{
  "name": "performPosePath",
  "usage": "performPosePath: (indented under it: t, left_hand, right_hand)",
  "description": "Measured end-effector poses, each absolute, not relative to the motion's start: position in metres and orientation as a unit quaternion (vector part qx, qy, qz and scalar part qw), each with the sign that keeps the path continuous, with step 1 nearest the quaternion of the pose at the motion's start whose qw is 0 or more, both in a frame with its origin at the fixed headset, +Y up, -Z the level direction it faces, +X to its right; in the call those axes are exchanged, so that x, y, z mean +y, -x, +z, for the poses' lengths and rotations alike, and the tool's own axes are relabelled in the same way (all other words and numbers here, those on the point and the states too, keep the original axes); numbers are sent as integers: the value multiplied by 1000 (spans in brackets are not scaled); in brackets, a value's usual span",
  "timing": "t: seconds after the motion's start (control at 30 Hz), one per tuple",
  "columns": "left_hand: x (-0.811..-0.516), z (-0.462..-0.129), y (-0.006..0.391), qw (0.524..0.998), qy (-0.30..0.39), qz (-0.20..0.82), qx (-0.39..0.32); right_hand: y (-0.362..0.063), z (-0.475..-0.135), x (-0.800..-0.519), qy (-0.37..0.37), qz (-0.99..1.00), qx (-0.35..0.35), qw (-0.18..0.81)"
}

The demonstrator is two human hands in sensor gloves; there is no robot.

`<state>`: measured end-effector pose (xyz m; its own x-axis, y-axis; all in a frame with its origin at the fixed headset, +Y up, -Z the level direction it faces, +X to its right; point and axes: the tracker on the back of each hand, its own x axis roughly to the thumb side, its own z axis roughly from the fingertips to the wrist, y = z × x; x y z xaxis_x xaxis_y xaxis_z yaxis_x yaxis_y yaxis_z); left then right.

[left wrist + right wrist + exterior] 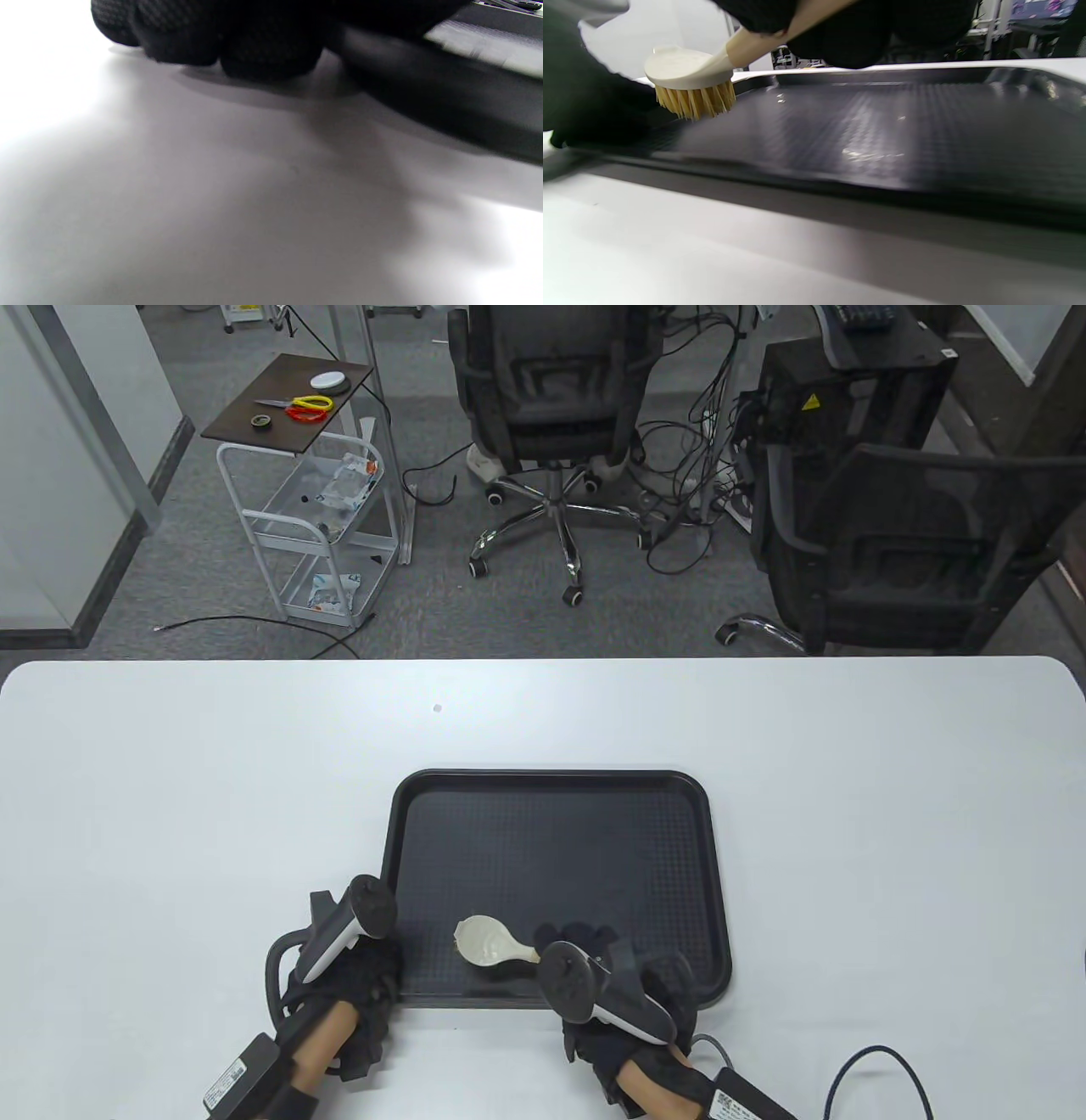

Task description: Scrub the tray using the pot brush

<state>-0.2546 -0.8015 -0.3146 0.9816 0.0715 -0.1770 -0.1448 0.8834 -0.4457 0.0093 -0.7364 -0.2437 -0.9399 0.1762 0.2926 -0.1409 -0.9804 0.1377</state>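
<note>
A black textured tray [551,774] lies on the white table, in the near middle. A pot brush [481,940] with a cream round head and tan bristles stands bristles-down on the tray's near left part. My right hand [585,940] grips its handle from the right. In the right wrist view, the brush [689,70] meets the tray floor [882,127] under my right hand [865,38]. My left hand [373,976] sits at the tray's near left corner. Its curled fingers [237,46] rest on the table against the tray rim [445,101], holding that corner.
Bare white table [170,814] spreads to the left, right and far side of the tray. A cable [882,1069] loops on the table near my right wrist. Office chairs [551,407] and a wire cart [314,526] stand on the floor beyond the far edge.
</note>
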Motion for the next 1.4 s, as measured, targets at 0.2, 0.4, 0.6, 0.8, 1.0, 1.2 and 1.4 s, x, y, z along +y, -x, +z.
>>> performPosePath:
  t: [0.2,0.4,0.6,0.8,1.0,1.2,1.4]
  left_hand:
    - [-801,-315,255,967,236,57,77]
    - [-801,-315,255,967,236,56,78]
    - [-801,-315,255,967,236,55,79]
    - [-801,-315,255,967,236,55,79]
    - [-801,-315,255,966,238,58,79]
    - [-801,-315,255,967,237,57,80]
    - [-801,-315,255,967,237,56,81]
  right_hand:
    - [13,-246,-749,-178,977,79,83]
    - [7,-242,-756,-193,977,70,59]
    - [-50,-243,-757,-140,984,92,64]
    - [-143,-233,-755,-58,987,122,86]
    - [-228,-219,-753,33,986,126,105]
    - [-236,-220,-749,33,988,112,99]
    - [-218,-222,-728,-1,991,40,125]
